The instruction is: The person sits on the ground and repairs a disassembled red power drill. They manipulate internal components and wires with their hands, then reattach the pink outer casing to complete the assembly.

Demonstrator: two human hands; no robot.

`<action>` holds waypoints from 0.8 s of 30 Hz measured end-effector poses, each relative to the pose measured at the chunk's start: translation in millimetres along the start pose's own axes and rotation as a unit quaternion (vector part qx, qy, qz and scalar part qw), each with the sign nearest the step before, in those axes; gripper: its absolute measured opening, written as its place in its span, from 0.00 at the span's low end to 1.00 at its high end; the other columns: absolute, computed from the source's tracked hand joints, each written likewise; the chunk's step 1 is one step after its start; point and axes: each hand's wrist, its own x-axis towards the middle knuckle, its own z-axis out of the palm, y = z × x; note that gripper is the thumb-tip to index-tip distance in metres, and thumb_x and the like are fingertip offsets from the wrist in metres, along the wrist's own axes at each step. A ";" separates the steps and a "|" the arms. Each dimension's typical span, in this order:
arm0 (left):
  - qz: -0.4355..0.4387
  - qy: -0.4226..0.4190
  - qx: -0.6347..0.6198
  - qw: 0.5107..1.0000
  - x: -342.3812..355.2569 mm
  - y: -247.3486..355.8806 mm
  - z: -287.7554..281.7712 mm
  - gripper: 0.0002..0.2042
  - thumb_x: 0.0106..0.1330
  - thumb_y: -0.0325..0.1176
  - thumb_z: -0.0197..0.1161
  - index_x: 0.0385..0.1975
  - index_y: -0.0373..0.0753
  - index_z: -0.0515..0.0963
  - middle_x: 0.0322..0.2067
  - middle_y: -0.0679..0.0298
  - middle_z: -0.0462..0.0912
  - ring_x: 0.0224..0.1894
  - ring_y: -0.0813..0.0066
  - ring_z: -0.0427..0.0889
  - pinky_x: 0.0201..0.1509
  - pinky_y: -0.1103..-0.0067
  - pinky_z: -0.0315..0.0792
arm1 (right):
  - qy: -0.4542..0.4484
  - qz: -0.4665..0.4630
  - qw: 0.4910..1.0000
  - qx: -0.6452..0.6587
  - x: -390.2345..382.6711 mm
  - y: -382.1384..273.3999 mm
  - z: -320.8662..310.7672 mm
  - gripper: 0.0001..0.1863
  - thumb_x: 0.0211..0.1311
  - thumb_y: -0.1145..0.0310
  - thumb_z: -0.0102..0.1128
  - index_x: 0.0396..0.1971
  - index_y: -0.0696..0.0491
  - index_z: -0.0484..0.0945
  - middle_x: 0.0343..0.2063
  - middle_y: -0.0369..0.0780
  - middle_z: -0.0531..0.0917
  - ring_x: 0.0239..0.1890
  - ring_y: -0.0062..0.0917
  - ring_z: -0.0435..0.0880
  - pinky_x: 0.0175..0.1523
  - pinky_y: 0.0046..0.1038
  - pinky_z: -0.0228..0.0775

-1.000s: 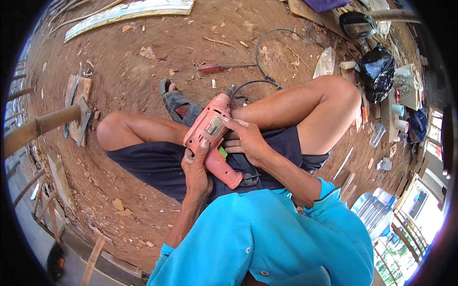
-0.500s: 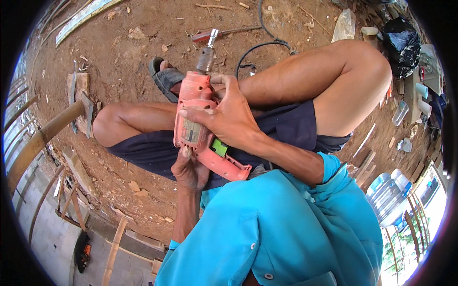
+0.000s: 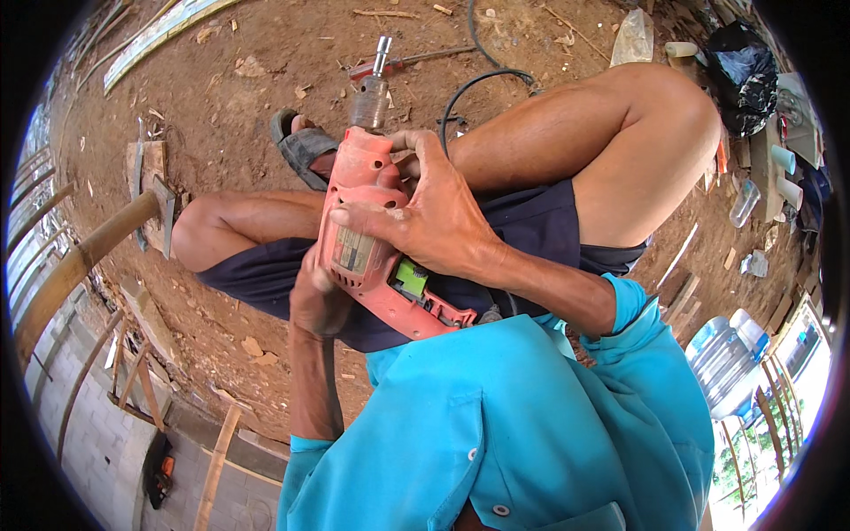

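A dusty red electric drill (image 3: 352,252) lies across my lap, its chuck (image 3: 369,104) pointing away from me. A shiny metal socket bit (image 3: 382,55) sticks out of the chuck. My right hand (image 3: 434,212) grips the drill body from the right, thumb over the top and fingers curled round the far side. Against the drill's left side is my left hand (image 3: 316,296), its fingers blurred and partly hidden behind the casing. On the handle, an opening shows a bright green part (image 3: 411,277). The handle's end rests by my turquoise shirt.
A red-handled screwdriver (image 3: 372,69) lies on the dirt beyond the drill, near a black cable (image 3: 478,81). A bamboo pole (image 3: 88,248) and a wooden block (image 3: 152,168) are at left. At right are a black plastic bag (image 3: 742,80) and a large water bottle (image 3: 722,363).
My left hand has shifted up and left along the drill's side, from its lower edge. The drill's front has tipped slightly left, while my right hand keeps its grip.
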 end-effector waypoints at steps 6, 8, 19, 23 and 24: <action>-0.104 -0.066 0.130 0.984 22.9 27.2 -26.3 0.50 0.52 0.60 0.75 0.70 0.34 0.65 0.60 0.55 0.78 0.60 0.62 0.82 0.64 0.65 0.79 | -0.077 0.003 0.997 -0.024 -1.6 13.0 4.5 0.53 0.51 0.42 0.82 0.63 0.67 0.66 0.51 0.50 0.79 0.53 0.33 0.82 0.57 0.37 0.80; -0.055 -0.058 0.085 0.993 26.5 29.6 -7.4 0.44 0.54 0.49 0.74 0.67 0.27 0.68 0.52 0.56 0.84 0.51 0.68 0.87 0.58 0.73 0.82 | -0.130 0.000 0.991 -0.015 4.5 6.6 0.0 0.48 0.59 0.42 0.76 0.63 0.66 0.67 0.54 0.53 0.80 0.55 0.35 0.83 0.58 0.37 0.79; 0.003 -0.006 -0.020 1.000 27.6 12.5 -8.6 0.37 0.55 0.48 0.75 0.60 0.29 0.72 0.46 0.53 0.85 0.45 0.63 0.89 0.50 0.69 0.86 | -0.228 -0.239 0.799 -0.503 -82.1 -22.2 -56.7 0.39 0.56 0.47 0.74 0.61 0.57 0.74 0.51 0.52 0.79 0.53 0.44 0.81 0.59 0.46 0.71; 0.030 -0.002 -0.018 0.999 25.3 6.6 -9.6 0.39 0.53 0.48 0.75 0.61 0.29 0.71 0.46 0.53 0.84 0.45 0.64 0.88 0.50 0.69 0.86 | -0.256 -0.269 0.756 -0.540 -95.7 -14.4 -53.0 0.31 0.60 0.55 0.67 0.59 0.60 0.76 0.51 0.55 0.81 0.53 0.46 0.82 0.60 0.50 0.70; 0.040 0.003 -0.021 0.999 24.5 4.8 -9.6 0.39 0.53 0.48 0.75 0.61 0.29 0.71 0.46 0.53 0.84 0.45 0.64 0.88 0.50 0.69 0.86 | -0.254 -0.281 0.747 -0.545 -96.5 -11.1 -52.5 0.29 0.61 0.58 0.65 0.58 0.60 0.77 0.51 0.55 0.81 0.53 0.46 0.82 0.59 0.50 0.71</action>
